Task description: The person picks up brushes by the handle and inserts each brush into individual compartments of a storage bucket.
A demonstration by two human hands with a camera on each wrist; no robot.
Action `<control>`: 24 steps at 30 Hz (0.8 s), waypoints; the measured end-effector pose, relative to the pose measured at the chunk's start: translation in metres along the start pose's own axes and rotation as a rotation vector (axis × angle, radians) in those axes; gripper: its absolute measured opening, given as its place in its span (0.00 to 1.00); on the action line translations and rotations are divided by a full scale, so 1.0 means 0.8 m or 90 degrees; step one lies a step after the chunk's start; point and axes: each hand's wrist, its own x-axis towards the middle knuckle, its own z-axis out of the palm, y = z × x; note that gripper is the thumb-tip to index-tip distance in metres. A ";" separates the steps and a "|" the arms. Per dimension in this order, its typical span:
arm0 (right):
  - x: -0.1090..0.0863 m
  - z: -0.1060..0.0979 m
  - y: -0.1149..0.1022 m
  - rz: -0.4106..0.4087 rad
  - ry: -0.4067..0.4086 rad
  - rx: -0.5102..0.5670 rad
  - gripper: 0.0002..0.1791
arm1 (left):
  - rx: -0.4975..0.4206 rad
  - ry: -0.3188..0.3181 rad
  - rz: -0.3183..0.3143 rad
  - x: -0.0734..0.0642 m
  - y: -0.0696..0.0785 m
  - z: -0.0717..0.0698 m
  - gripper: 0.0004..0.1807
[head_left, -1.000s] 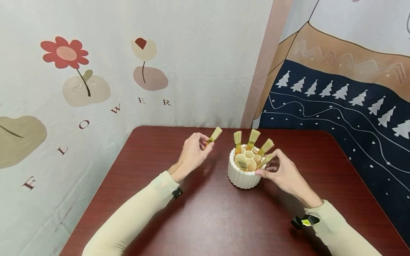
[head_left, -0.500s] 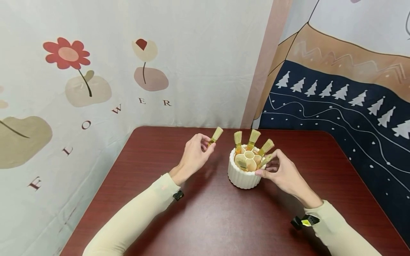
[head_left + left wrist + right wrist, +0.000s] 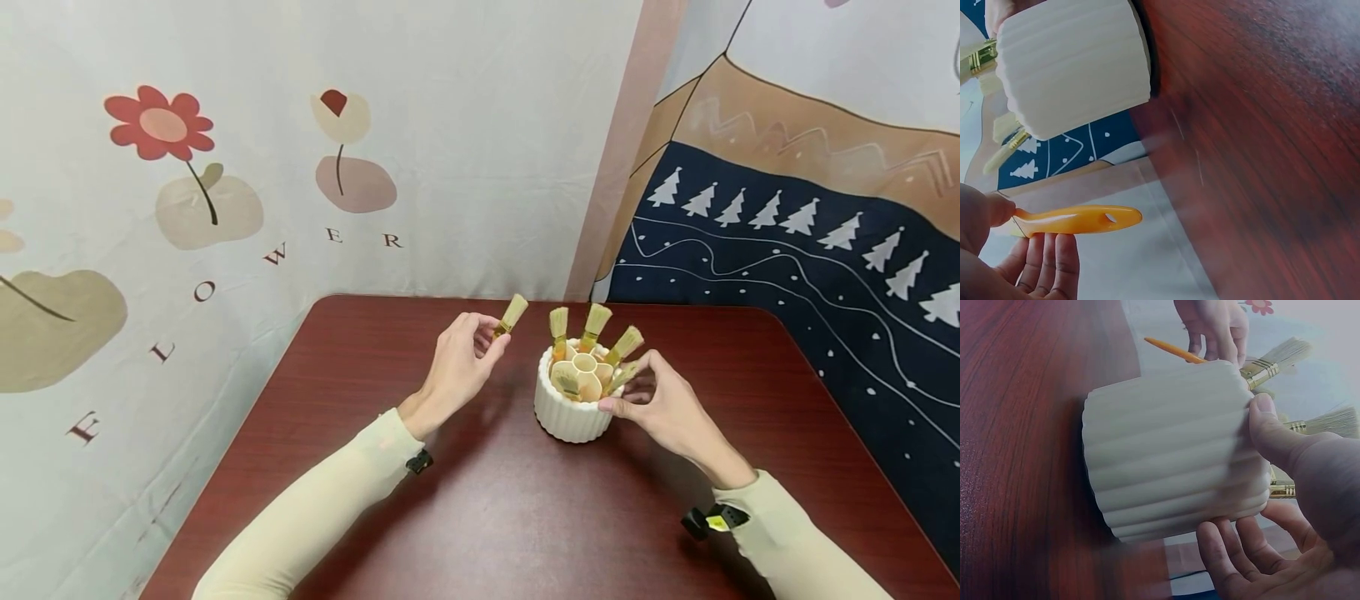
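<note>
A white ribbed round holder [image 3: 572, 422] stands on the table, with petal-shaped compartments inside its scalloped rim. Several paintbrushes [image 3: 596, 321] are in it, bristles up. To its left, my left hand [image 3: 453, 371] pinches one more paintbrush [image 3: 514, 312] between thumb and fingers, clear of the holder. That brush's orange handle [image 3: 1085, 219] points down towards the table in the left wrist view. My right hand [image 3: 667, 408] grips the right side of the holder near the rim; in the right wrist view the thumb and fingers [image 3: 1219, 553] lie on opposite sides of it.
The dark red wooden table [image 3: 487, 517] ends just behind the holder. A pale flower-print cloth [image 3: 480, 167] hangs behind it, and a navy cloth with white trees [image 3: 750, 275] hangs at the right.
My left hand has moved slightly right with its paintbrush, a little closer to the holder. My right hand and the holder have stayed in place.
</note>
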 end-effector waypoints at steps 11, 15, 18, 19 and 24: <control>0.000 0.000 0.002 0.001 0.002 -0.004 0.34 | -0.011 0.005 0.009 -0.002 0.007 0.001 0.12; 0.000 0.000 0.002 0.003 0.001 -0.005 0.34 | -0.017 0.004 0.013 -0.002 0.008 0.001 0.13; 0.001 0.000 0.002 0.003 -0.001 -0.004 0.34 | -0.027 0.010 0.026 -0.002 0.009 0.001 0.13; 0.001 0.000 0.002 0.003 -0.001 -0.003 0.34 | -0.030 0.013 0.031 -0.002 0.009 0.001 0.13; 0.001 0.000 0.002 0.004 -0.001 -0.001 0.34 | -0.044 0.027 0.047 -0.001 0.012 0.002 0.11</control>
